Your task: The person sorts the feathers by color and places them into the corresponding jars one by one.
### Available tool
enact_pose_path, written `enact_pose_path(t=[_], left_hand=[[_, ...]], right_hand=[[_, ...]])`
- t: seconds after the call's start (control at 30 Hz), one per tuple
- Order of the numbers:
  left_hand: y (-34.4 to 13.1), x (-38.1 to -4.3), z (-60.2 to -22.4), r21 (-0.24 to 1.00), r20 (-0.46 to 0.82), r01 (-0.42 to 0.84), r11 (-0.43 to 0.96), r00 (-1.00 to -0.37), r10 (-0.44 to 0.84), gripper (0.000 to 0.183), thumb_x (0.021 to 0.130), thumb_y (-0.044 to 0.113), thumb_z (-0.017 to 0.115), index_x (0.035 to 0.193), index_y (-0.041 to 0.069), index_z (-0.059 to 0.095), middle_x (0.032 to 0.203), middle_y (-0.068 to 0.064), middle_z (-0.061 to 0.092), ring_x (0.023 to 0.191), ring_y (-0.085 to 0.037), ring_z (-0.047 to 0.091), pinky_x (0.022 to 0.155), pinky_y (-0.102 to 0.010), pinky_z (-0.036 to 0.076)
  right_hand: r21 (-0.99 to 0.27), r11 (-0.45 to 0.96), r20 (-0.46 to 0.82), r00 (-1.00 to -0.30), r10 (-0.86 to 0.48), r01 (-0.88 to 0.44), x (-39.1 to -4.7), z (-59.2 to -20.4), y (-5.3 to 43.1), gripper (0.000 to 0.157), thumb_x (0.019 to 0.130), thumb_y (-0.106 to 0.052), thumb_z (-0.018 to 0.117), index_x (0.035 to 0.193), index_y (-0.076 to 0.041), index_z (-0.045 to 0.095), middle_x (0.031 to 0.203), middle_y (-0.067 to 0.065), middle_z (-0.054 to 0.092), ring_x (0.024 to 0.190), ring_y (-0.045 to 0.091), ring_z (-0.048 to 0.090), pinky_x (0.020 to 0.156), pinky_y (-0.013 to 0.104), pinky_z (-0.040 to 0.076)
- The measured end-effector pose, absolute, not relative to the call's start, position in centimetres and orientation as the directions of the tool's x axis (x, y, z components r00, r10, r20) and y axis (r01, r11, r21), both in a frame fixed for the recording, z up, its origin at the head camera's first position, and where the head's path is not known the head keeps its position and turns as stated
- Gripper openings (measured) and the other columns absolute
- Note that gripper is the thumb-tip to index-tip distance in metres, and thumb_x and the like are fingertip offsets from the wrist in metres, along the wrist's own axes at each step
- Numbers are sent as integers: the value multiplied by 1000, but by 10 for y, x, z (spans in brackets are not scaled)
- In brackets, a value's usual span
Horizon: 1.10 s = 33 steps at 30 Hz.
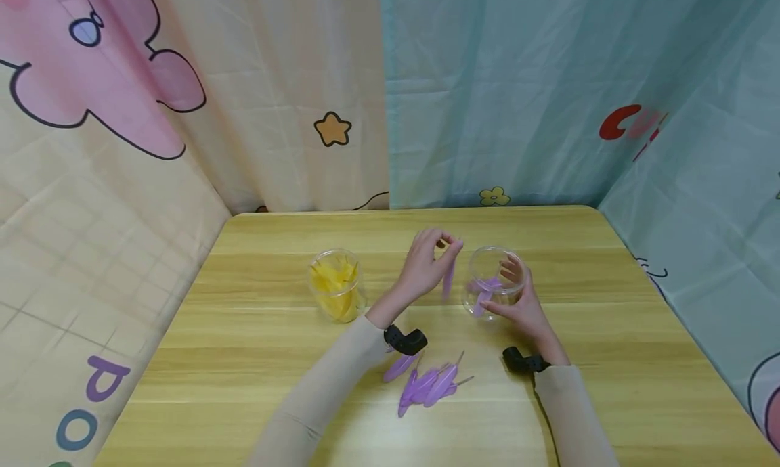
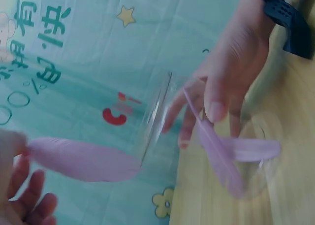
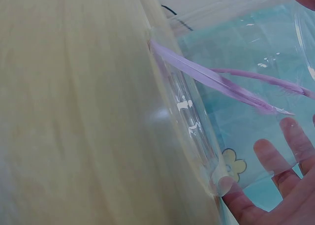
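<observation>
My left hand [image 1: 426,264] pinches a purple feather [image 1: 449,279] by its end between thumb and fingertips. The feather hangs tip down, just left of a clear cup [image 1: 493,250]. Around the right side of that cup curls my right hand [image 1: 520,298], thumb at the front and fingers behind. Inside the cup lie purple feathers [image 2: 253,149], crossing each other near the bottom. In the left wrist view the pinched feather [image 2: 83,159] points toward the cup's rim [image 2: 157,119]. The right wrist view shows the cup's base edge low against the wooden table.
Several loose purple feathers [image 1: 426,386] lie in a pile on the wooden table [image 1: 274,386], near the front and beside the left forearm. A second clear cup [image 1: 335,256] full of yellow feathers [image 1: 337,287] stands to the left. Printed curtains [image 1: 292,81] hang behind the table.
</observation>
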<state>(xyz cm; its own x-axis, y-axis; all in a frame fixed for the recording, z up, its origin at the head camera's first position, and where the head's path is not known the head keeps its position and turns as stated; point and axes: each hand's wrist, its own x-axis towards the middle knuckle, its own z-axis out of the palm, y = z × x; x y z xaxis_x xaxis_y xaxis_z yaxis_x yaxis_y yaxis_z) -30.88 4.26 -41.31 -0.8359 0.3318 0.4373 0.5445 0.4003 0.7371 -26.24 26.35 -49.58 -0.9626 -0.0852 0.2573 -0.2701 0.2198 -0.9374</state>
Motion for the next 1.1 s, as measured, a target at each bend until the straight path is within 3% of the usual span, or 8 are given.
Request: enact_pose_path(t=[0.23, 0.43, 0.67, 0.9, 1.1], left_hand=[[85, -324, -397, 699, 629, 667, 257, -745, 224, 18, 97, 23, 47, 94, 6, 53, 95, -6, 55, 91, -17, 50, 83, -26, 40], [108, -329, -403, 663, 660, 709, 240, -705, 259, 15, 97, 22, 49, 96, 8, 53, 99, -4, 54, 94, -16, 48, 85, -20, 37], [102, -322, -424, 623, 593, 702, 346, -712, 375, 22, 93, 30, 54, 105, 11, 56, 106, -1, 55, 99, -17, 47, 88, -23, 36], [60, -317, -438, 644, 532, 656, 394, -754, 386, 25, 95, 34, 51, 106, 12, 57, 108, -2, 55, 102, -20, 49, 88, -31, 38], [15, -306, -456, 651, 313, 534, 539, -837, 450, 30, 90, 40, 56, 103, 14, 62, 104, -4, 56, 94, -18, 49, 81, -31, 40]], right_hand=[[-943, 201, 251, -964, -87, -264, -261, -496, 263, 97, 70, 9, 73, 144, -5, 11, 144, 24, 21, 130, 46, 20, 102, 67, 16], [-944, 211, 243, -966, -85, -256, -259, -496, 262, 97, 72, 8, 72, 145, -8, 11, 143, 24, 20, 131, 47, 19, 102, 67, 16], [-939, 222, 247, -965, -91, -262, -262, -496, 263, 99, 71, 6, 74, 145, -9, 11, 144, 23, 20, 130, 46, 20, 103, 64, 18], [-933, 232, 260, -962, -87, -273, -263, -497, 262, 98, 71, 5, 74, 145, -6, 11, 143, 22, 22, 131, 44, 22, 103, 65, 19], [-933, 226, 268, -960, -76, -279, -262, -497, 261, 100, 68, 9, 75, 144, -3, 12, 143, 24, 24, 130, 45, 24, 103, 63, 21]])
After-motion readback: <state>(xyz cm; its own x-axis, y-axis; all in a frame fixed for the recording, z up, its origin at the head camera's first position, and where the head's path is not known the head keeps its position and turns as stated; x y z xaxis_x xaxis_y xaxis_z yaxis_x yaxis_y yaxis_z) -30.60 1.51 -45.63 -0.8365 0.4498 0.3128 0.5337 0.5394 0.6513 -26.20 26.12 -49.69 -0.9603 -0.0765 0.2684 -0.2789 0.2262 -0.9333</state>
